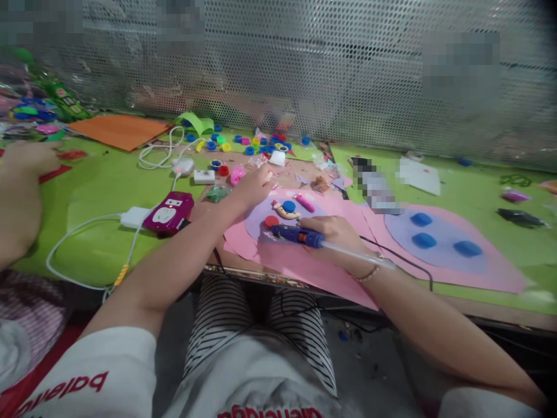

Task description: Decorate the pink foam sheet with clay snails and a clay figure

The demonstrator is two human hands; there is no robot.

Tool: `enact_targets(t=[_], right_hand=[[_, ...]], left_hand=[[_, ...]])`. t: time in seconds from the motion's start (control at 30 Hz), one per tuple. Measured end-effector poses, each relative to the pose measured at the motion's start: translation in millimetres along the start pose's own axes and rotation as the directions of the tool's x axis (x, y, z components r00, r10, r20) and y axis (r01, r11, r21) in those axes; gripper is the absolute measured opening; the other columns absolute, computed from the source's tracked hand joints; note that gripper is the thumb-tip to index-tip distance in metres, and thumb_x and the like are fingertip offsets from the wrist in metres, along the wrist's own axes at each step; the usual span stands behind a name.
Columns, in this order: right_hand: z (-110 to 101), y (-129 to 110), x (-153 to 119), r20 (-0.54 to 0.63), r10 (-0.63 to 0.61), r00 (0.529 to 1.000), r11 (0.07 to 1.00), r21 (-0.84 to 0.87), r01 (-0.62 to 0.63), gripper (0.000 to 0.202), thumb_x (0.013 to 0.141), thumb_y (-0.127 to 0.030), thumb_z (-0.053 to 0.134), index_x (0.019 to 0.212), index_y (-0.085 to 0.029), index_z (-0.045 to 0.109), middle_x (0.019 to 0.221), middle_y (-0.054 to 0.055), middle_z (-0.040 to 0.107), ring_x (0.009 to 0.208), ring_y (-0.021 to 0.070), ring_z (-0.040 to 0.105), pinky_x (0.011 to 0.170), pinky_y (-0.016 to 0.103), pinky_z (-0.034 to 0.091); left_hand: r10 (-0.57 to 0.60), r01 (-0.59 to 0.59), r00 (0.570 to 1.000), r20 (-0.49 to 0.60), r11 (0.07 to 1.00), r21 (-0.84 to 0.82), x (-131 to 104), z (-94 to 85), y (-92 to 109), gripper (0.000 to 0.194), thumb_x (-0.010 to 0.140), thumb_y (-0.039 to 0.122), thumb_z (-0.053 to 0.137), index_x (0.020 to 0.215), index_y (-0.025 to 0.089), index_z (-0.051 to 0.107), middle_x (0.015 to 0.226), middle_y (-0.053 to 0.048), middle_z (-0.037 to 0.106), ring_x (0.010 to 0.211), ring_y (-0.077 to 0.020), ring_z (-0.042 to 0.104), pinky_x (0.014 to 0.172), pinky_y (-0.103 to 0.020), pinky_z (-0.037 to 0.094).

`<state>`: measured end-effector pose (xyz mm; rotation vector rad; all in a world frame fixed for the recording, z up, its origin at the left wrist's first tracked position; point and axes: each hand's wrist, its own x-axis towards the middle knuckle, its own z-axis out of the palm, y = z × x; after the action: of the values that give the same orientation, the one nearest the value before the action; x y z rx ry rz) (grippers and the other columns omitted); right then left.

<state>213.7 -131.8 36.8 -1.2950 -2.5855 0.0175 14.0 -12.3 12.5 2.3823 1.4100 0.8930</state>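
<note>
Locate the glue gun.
Head view, just right of centre: the glue gun is in the right hand, above pink paper, tip near a red round piece.

Blue glue gun (296,235) — nozzle leftward at red cap (272,221), clear glue stick (354,253) jutting from rear. Beneath: lilac oval (255,225) on pink sheet (300,267). On oval — blue cap (289,206), curved cream piece (285,213) alongside, slanted pink piece (306,202).

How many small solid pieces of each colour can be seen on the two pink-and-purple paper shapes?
Blue rounded plastic caps: 4
Red round plastic cap: 1
Pink stick-shaped piece: 1
Cream curved piece with red end: 1
Total visible: 7
</note>
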Motion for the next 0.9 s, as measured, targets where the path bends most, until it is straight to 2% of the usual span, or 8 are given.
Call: enact_targets(t=[0.33, 0.67, 0.9], right_hand=[[0.5, 4.3, 3.1, 0.082, -0.107, 0.991, 0.994, -0.005, 0.108, 0.016, 0.081, -0.029, 0.046, 0.082, -0.017, 0.057, 0.077, 0.005, 0.062, 0.063, 0.014, 0.053, 0.053, 0.025, 0.027], [-0.3, 1.9, 1.5, 0.053, -0.044, 0.998, 0.998, -0.044, 0.046, 0.008, 0.069, -0.02, 0.051, 0.075, -0.018, 0.055, 0.069, 0.003, 0.059, 0.059, 0.0144, 0.05, 0.051, 0.026, 0.025], [1.8, 1.8, -0.9, 0.03, -0.013, 0.999, 0.999, -0.041, 0.014, 0.006, 0.067, -0.019, 0.049, 0.071, -0.018, 0.054, 0.061, 0.001, 0.054, 0.053, 0.0125, 0.046, 0.049, 0.025, 0.023]], left_hand=[[-0.021, 0.022, 1.0, 0.02, 1.0, -0.003, -1.6, 0.8, 0.4, 0.016, 0.081, 0.028, 0.04, 0.095, 0.022, 0.045, 0.083, -0.006, 0.055, 0.083, -0.0213, 0.052, 0.072, -0.034, 0.04], [0.004, -0.004, 1.0, 0.016, 1.0, -0.011, -2.8, 0.2, 1.7, 0.013, 0.082, 0.026, 0.039, 0.092, 0.021, 0.045, 0.085, -0.007, 0.056, 0.083, -0.0217, 0.053, 0.071, -0.035, 0.04], [0.011, -0.011, 1.0, 0.021, 1.0, -0.004, -1.8, 1.2, 0.6, 0.013, 0.082, 0.027, 0.039, 0.093, 0.022, 0.044, 0.087, -0.006, 0.057, 0.084, -0.0211, 0.053, 0.071, -0.034, 0.041]])
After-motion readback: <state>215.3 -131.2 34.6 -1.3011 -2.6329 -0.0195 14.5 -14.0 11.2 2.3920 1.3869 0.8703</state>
